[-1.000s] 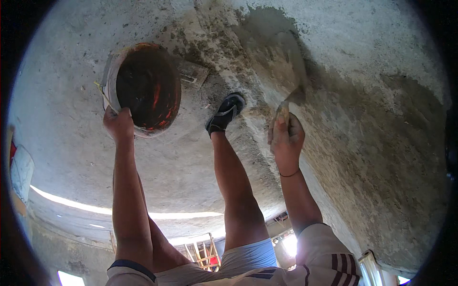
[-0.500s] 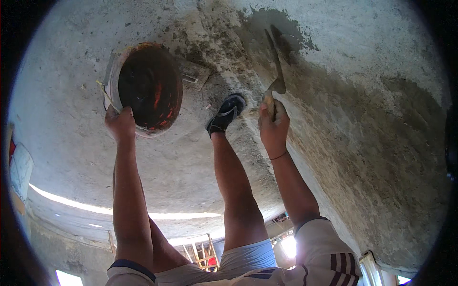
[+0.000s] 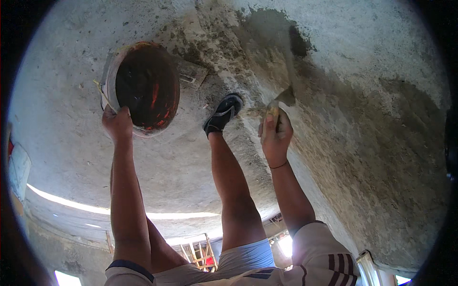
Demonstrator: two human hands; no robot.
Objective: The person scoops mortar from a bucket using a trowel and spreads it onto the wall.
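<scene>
My left hand (image 3: 118,125) is closed on the near left edge of a bucket (image 3: 108,86), where a pale handle with a yellowish end shows. The bucket is dark inside, with orange-red streaks on its inner wall. In my right hand (image 3: 276,133) is a trowel (image 3: 286,97), gripped by its wooden handle, which my fingers partly cover. Its blade points away from me in front of the plastered wall (image 3: 372,138) and looks thin and blurred. Whether the blade touches the wall I cannot tell. A damp grey patch (image 3: 267,26) lies past the trowel's tip.
A flat hand float (image 3: 192,74) lies on the floor just right of the bucket. My dark shoe (image 3: 224,112) stands between the bucket and the wall's foot. Rough mortar crumbs (image 3: 205,43) run along the wall's base. A pale board (image 3: 19,169) leans at the far left.
The trowel has turned in my right hand, so its blade has swung right and appears narrower. My left hand still grips the bucket; both shift slightly left in view.
</scene>
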